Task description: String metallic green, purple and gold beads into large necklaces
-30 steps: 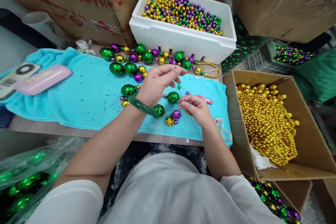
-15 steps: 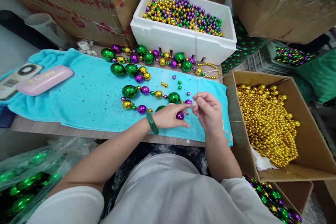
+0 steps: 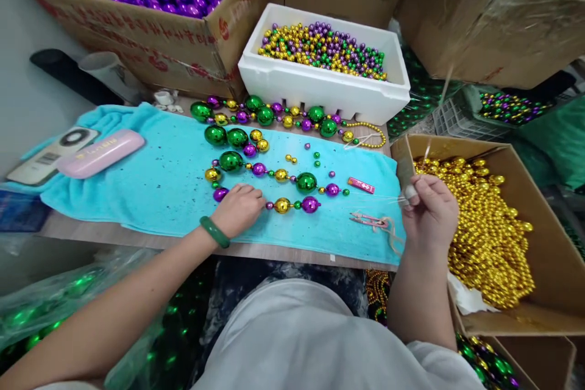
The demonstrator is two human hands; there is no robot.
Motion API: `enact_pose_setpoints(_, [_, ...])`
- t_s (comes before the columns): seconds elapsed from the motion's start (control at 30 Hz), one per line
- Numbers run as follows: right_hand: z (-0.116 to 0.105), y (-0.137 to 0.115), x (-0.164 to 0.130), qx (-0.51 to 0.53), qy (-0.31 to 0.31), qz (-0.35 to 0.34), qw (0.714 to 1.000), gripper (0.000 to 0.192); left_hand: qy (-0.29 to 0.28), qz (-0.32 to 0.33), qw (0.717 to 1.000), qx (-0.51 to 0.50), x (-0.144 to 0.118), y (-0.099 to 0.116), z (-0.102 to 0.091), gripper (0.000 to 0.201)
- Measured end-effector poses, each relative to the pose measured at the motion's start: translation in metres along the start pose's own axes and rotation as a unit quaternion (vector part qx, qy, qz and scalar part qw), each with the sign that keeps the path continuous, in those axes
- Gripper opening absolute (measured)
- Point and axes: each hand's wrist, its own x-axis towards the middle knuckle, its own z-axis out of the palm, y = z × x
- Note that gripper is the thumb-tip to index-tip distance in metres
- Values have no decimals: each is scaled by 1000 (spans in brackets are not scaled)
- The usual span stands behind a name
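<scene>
Left hand: my left hand (image 3: 238, 210), lower centre of the frame, palm down, pressing the bead strand (image 3: 292, 204) onto the turquoise towel (image 3: 155, 177).
Right hand: my right hand (image 3: 429, 210), right of centre, fingers pinched shut on the white thread (image 3: 379, 198), over the towel's right edge.
Hands: well apart, thread taut between them.
Strand: gold, green and purple beads in a row, centre of frame.
Snips: pink thread snips (image 3: 368, 219), just left of my right hand.
Right side: cardboard box of gold beads (image 3: 484, 225).
Top centre: white foam box (image 3: 320, 82) of mixed beads.
Left: pink case (image 3: 100, 153).
</scene>
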Motion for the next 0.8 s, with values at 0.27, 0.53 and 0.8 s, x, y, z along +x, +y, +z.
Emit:
enact_pose_setpoints(0.27, [4,37,-11,-81,-63,98,990,16,67,-23,992,-104,32,-32,-17,35])
enact_pose_setpoints(0.53, [45,58,-35,-127,-157,171,964,22,46,-104,967,-227,133,-38,2,38])
enact_pose_setpoints(0.8, [43,65,-42,-153,-143,134,969,20,95,-168,922,-335,138,-31,-7,26])
